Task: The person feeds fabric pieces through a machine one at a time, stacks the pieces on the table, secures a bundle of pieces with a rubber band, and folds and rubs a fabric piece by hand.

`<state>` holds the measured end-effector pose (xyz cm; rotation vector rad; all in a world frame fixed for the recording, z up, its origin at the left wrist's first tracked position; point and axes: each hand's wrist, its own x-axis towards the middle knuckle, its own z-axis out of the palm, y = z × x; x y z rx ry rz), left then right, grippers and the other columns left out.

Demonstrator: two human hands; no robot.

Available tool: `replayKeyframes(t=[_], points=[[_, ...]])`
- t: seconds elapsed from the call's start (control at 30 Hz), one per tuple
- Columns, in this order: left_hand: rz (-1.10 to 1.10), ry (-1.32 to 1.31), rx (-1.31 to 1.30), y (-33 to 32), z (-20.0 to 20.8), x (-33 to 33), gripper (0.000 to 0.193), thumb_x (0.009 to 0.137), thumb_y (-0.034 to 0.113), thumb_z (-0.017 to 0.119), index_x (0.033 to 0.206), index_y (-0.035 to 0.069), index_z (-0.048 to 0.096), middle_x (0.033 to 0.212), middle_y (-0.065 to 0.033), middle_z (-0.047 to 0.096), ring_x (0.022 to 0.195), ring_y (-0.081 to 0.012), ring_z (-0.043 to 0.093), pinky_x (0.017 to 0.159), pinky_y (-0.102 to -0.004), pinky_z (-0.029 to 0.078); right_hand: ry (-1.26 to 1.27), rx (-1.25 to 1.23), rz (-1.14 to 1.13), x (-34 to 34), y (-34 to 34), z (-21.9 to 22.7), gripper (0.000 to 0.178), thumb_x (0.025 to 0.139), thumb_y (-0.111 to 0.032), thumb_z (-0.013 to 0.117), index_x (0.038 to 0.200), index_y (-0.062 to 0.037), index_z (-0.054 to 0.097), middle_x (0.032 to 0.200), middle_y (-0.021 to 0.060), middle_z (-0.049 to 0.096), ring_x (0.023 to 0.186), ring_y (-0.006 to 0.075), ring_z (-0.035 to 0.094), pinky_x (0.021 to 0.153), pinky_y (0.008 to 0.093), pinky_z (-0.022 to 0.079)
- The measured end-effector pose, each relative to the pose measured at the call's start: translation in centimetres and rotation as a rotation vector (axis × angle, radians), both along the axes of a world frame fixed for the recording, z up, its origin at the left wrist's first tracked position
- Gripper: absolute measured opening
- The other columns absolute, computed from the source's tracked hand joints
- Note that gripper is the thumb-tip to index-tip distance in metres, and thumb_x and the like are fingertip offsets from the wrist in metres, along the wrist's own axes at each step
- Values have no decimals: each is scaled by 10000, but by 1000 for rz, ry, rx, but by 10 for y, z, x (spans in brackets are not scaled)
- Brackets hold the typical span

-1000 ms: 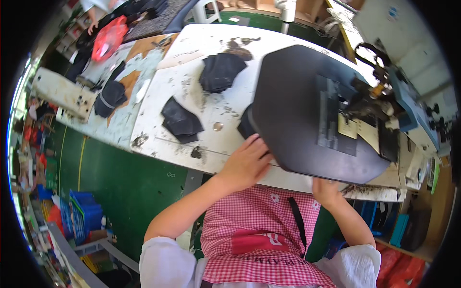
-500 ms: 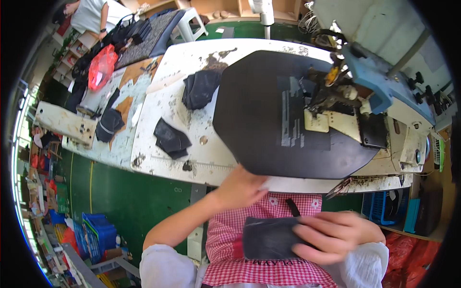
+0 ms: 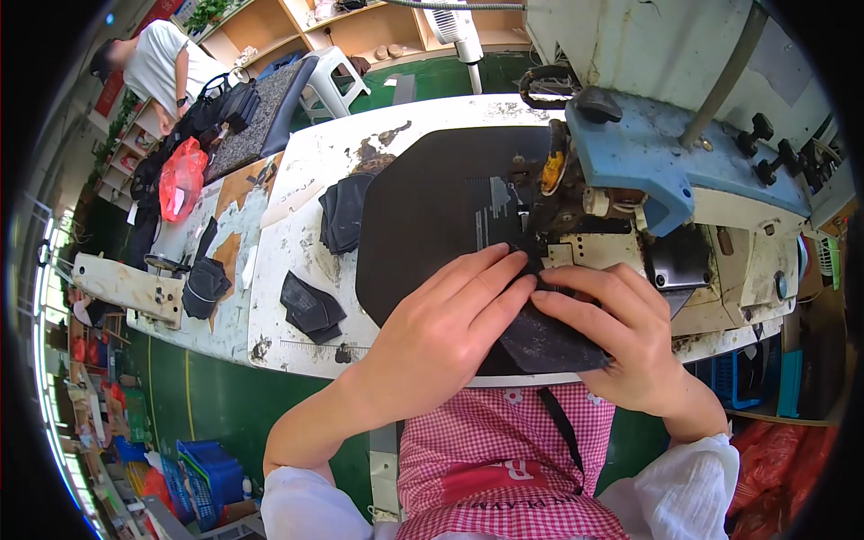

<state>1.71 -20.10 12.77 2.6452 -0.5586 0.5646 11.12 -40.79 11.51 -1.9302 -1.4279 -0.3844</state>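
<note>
Apparently unfinished, a black piece [image 3: 553, 344] sits pinched in the left hand [image 3: 441, 326] and right hand [image 3: 630, 331], sewing machine [image 3: 621, 148] just beyond, black stack [image 3: 346, 213] and smaller pile [image 3: 310, 308] untouched left of the grip.

I see room over the left tabletop [image 3: 290, 241] strip | black piles [image 3: 345, 214] beside it | hands [image 3: 441, 328] mid-way | blue machine head [image 3: 616, 153] blocking right

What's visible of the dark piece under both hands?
The dark piece is black-grey and thin-looking, like leather or fabric, with pale scuffs. It lies slanted over the near part of the black board. The left hand and right hand have fingertips at its upper edge; pinching or pressing isn't clear.
</note>
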Motion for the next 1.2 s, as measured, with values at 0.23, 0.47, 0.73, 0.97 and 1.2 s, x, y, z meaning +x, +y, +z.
replayKeyframes(t=[0.23,0.47,0.73,0.97,1.2], points=[[-71,85,-108,6,2,12,562,685,-99,554,1242,-43,597,1288,-209,589,1246,-395,551,1034,-453,470,60,69,25,3,3,-3,513,605,95,601,1099,-12,688,1089,140,676,873,296,662,755,386,556],[-106,134,-22,11,2,14,518,735,-69,566,1250,-28,601,1317,-213,561,1252,-386,545,1022,-445,480,-20,63,36,1,2,-5,485,598,66,618,1076,21,685,1060,158,679,919,306,683,791,386,578],[-103,121,5,16,2,18,504,770,-40,575,1271,7,608,1343,-206,516,1207,-372,565,986,-422,502,-50,41,22,0,3,-5,486,583,60,619,1063,26,687,1075,149,676,950,305,679,810,387,575],[-123,65,105,21,10,18,501,712,29,622,1212,-2,638,1299,-184,578,1207,-362,554,1009,-463,479,-49,-10,5,0,2,-2,520,555,34,629,1072,18,680,1111,148,672,971,315,663,832,400,561],[-136,99,96,24,6,16,520,707,91,652,1225,42,647,1340,-172,571,1203,-365,543,1015,-449,473,-59,-19,-36,-1,3,-2,530,541,0,669,1071,4,678,1118,138,678,977,319,657,836,401,556]])
